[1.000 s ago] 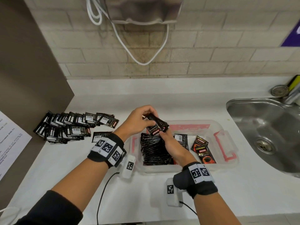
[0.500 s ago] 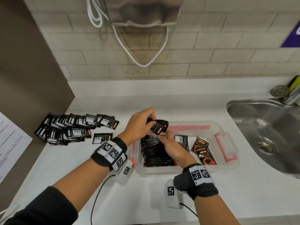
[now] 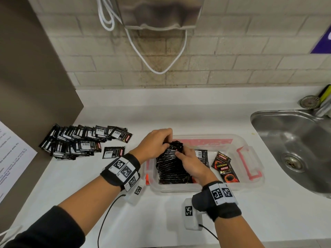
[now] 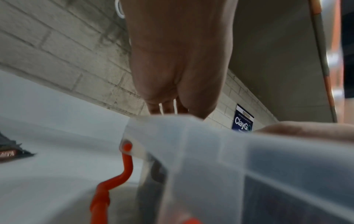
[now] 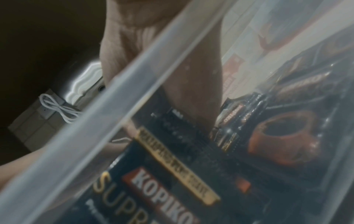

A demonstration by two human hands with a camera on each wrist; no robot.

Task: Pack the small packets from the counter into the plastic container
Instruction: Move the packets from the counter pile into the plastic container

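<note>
A clear plastic container (image 3: pixel 206 187) with orange latches sits on the white counter. Inside it stands a row of black packets (image 3: pixel 172 169), and three loose packets (image 3: pixel 227 171) lie to its right. My left hand (image 3: pixel 165 140) and right hand (image 3: pixel 180 154) both grip a small bunch of packets (image 3: pixel 176 146) at the row's far end. A large pile of packets (image 3: pixel 80 140) and a single packet (image 3: pixel 113 152) lie on the counter to the left. The left wrist view shows my palm (image 4: pixel 178 60) above the container rim (image 4: pixel 191 136). The right wrist view shows packets (image 5: pixel 153 181) through the wall.
A steel sink (image 3: pixel 295 149) lies to the right of the container. On the left a grey panel (image 3: pixel 35 68) with a paper sheet (image 3: pixel 12 158) bounds the counter. A white cable (image 3: pixel 155 68) hangs on the brick wall behind.
Both hands have brought the small bunch of packets down from above the container onto the far end of the standing row.
</note>
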